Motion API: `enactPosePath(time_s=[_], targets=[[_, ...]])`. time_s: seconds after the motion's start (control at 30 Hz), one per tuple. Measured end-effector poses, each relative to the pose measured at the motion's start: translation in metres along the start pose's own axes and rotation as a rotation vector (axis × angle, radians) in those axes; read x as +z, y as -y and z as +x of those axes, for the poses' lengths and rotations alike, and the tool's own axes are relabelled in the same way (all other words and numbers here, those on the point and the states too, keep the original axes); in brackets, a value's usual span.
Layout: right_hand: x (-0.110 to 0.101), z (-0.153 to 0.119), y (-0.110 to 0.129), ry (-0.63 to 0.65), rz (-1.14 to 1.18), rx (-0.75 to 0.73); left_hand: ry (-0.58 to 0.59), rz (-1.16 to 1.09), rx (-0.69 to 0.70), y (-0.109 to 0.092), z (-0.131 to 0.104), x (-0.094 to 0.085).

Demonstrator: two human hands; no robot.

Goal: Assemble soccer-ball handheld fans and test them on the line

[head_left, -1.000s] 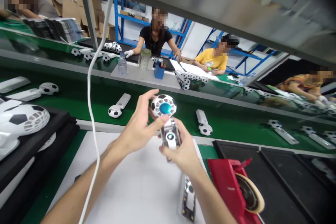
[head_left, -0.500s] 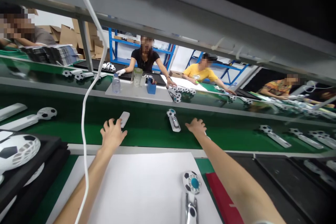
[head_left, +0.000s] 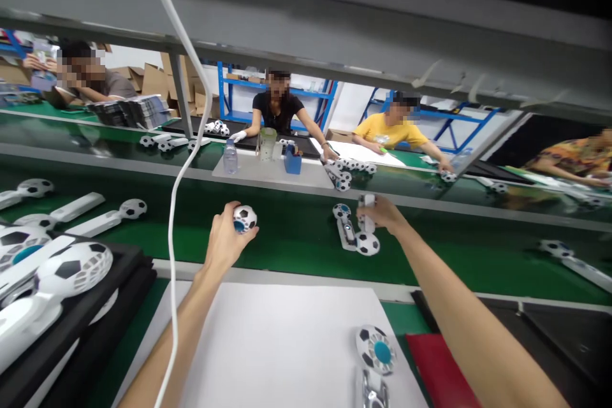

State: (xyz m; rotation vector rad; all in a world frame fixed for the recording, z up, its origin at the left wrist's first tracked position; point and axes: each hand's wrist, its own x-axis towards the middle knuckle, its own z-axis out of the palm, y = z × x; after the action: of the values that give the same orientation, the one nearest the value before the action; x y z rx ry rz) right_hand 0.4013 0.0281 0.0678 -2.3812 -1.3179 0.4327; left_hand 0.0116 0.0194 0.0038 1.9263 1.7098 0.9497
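Note:
Over the green belt, my left hand is closed around the ball-shaped head of a soccer-ball handheld fan; its handle is not visible. To the right, my right hand grips the white handle of another soccer-ball fan, whose head points toward me. Just left of that one, a further fan lies on the belt, its handle partly behind the held fan's head. Nearer to me, a fan with a blue centre and chrome-like handle rests on the white sheet.
More fans lie on the belt at left and right. At lower left, fans sit on stacked black trays. A red item lies right of the sheet. A white cable hangs in front. Several co-workers sit across the line.
Both hands have gone from open to closed, each now on a fan. The view has shifted, so the scene sits further right. Fans at left have come further into view.

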Motion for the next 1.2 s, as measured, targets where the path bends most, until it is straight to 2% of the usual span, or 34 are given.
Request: enactPosePath(time_s=[0.07,0.17,0.27,0.33,0.43,0.53,0.6,0.73,0.87,1.0,1.1,1.2], targets=[[0.004,-0.015,0.020,0.063,0.021,-0.142,0.051,-0.042,-0.036,0.009,0.001,0.010],[0.012,-0.043,0.040,0.113,0.006,-0.279,0.205,-0.116,-0.099,0.030,0.004,0.026],[0.024,-0.066,0.040,0.161,-0.042,-0.296,0.330,-0.218,-0.150,0.045,0.007,0.036],[0.032,-0.075,0.032,0.201,-0.058,-0.258,0.374,-0.312,-0.200,0.046,0.006,0.039],[0.044,-0.085,0.012,0.299,-0.014,-0.182,0.424,-0.518,-0.281,0.033,0.001,0.040],[0.055,-0.089,-0.007,0.400,0.130,-0.122,0.430,-0.764,-0.303,0.006,-0.004,0.034],[0.060,-0.089,-0.016,0.403,0.271,-0.086,0.424,-0.908,-0.292,-0.013,-0.008,0.025],[0.060,-0.087,-0.022,0.324,0.604,-0.001,0.417,-1.104,-0.276,-0.045,-0.019,0.005],[0.045,-0.092,-0.018,0.247,0.990,0.036,0.382,-1.205,-0.266,-0.067,-0.032,-0.014],[0.021,-0.114,-0.005,0.255,1.312,0.050,0.414,-1.336,-0.204,-0.080,-0.044,-0.030],[0.002,-0.141,0.010,0.352,1.529,0.058,0.532,-1.408,-0.116,-0.085,-0.052,-0.039],[-0.007,-0.167,0.024,0.515,1.743,0.004,0.726,-1.546,0.021,-0.088,-0.058,-0.042]])
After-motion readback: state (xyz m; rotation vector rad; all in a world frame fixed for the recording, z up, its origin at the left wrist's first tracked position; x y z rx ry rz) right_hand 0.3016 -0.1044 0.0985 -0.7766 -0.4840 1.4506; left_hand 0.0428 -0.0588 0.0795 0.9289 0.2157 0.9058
